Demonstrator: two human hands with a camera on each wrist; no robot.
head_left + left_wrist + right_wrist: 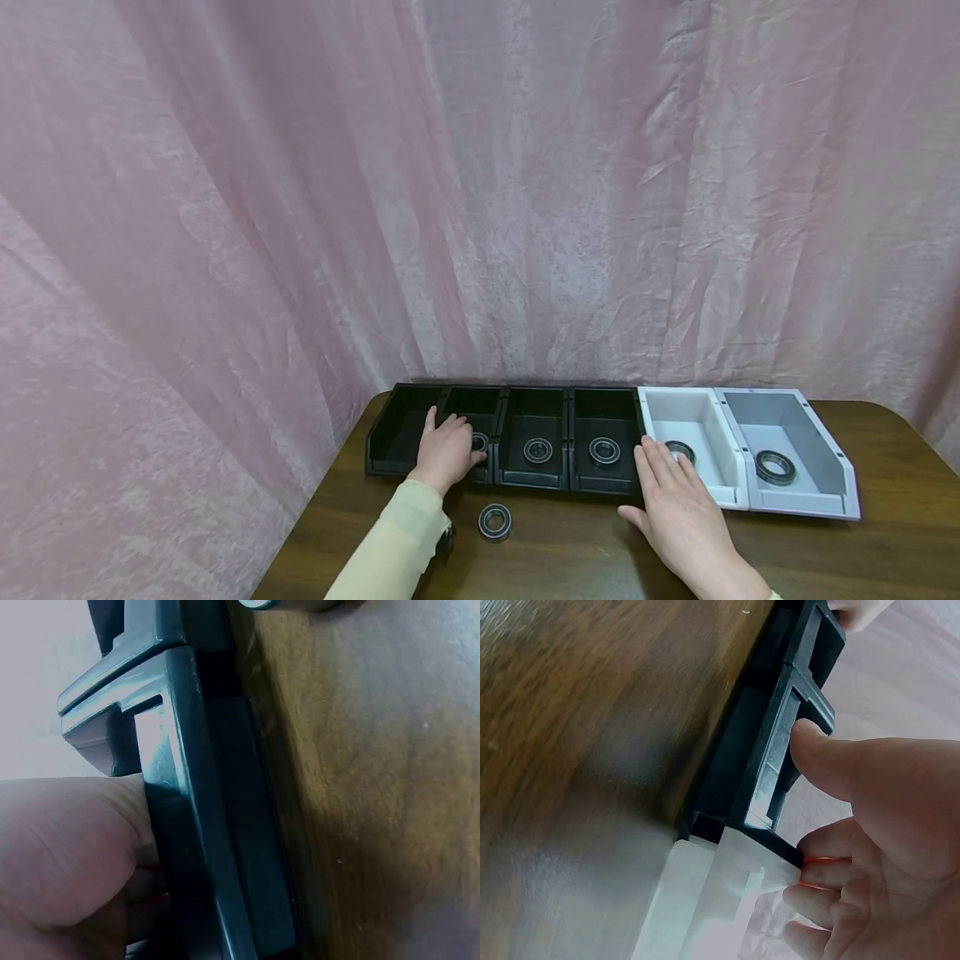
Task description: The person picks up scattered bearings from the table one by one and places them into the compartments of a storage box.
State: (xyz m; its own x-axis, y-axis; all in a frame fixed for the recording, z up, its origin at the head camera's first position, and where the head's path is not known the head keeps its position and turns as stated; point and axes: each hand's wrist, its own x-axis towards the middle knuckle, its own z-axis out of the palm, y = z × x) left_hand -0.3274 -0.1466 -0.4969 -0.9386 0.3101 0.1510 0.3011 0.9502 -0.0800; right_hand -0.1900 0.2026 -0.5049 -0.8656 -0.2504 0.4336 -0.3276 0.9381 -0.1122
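Observation:
My left hand (444,450) reaches into the second black bin from the left, one finger stretched over the divider. A ring-shaped ball bearing (480,442) shows between its fingers and thumb; I cannot tell whether they pinch it. In the left wrist view the palm (67,847) is close to the bin's front wall (180,795), most fingers hidden. My right hand (678,508), fingers straight, lies over the join of the rightmost black bin (606,483) and the white bin (731,493). It partly covers a bearing (682,448) in the white bin.
The third black bin (532,479) holds a bearing (537,451), and the fourth holds another (604,451). One bearing (775,467) lies in the light grey bin (806,502). Another loose bearing (495,522) lies on the wooden table (570,542). A pink curtain (540,208) hangs behind.

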